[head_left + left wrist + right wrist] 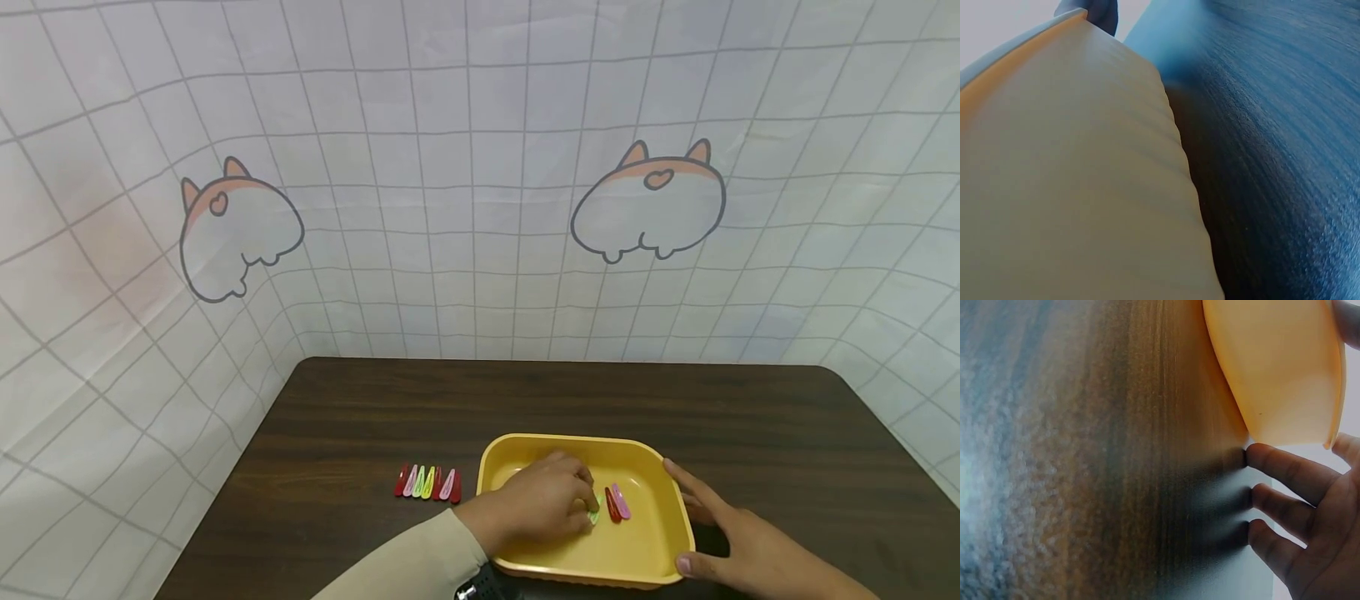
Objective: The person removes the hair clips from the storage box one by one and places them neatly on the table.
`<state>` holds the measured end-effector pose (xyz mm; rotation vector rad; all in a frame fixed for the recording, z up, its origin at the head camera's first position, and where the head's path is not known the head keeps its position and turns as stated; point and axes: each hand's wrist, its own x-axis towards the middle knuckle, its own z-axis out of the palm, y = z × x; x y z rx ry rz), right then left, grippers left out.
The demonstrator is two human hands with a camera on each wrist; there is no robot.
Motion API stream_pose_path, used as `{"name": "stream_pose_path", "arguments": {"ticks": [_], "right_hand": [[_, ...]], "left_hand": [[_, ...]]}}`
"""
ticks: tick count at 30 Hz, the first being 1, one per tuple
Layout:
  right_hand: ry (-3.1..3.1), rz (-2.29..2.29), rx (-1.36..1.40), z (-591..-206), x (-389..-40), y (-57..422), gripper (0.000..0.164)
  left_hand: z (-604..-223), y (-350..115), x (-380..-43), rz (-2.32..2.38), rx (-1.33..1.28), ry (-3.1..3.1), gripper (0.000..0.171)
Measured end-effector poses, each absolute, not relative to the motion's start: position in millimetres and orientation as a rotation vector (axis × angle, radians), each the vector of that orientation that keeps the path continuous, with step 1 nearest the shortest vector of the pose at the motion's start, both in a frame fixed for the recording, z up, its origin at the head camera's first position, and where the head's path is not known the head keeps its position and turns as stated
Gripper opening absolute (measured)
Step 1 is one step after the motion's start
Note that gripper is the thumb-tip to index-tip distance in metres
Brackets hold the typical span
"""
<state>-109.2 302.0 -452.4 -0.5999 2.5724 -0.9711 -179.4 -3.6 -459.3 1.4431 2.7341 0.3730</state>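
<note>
Inside a yellow plastic tray (660,550), my left hand (547,496) reaches down with curled fingers and pinches a light green hair clip (594,515), which the fingers partly cover. Just to the right of it, a red hair clip (612,505) and a pink hair clip (621,502) lie side by side on the tray floor. My right hand (738,533) is at the tray's right end, index fingertip and thumb spread along the rim. The right wrist view shows its other fingers (1294,472) extended, with their tips at the tabletop beside the tray.
Left of the tray, several hair clips in red, pink, green and yellow form a neat row (428,483) on the dark wooden table (337,408). A white grid-patterned curtain (450,208) stands behind the table and at its sides. The tray's outer wall (1079,169) fills much of the left wrist view.
</note>
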Motion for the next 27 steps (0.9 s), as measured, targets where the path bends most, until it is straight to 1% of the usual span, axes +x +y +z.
{"name": "stream_pose_path", "arguments": {"ticks": [3, 8, 11, 27], "right_hand": [[2.578, -0.962, -0.606, -450.7, -109.8, 301.9, 0.098], [2.582, -0.969, -0.639, -448.6, -110.3, 302.4, 0.098], [2.566, -0.984, -0.634, -447.7, -110.5, 302.7, 0.097], [2.565, -0.967, -0.645, -443.6, -111.6, 304.0, 0.097]], "left_hand": [[-458.6, -3.1, -179.4, 0.392, 1.378, 2.745, 0.019], [-457.2, -1.8, -179.1, 0.445, 1.216, 2.756, 0.037], [-456.3, -1.2, -178.7, 0.458, 1.171, 2.746, 0.042], [-453.7, 1.2, -179.4, 0.376, 1.18, 2.721, 0.048]]}}
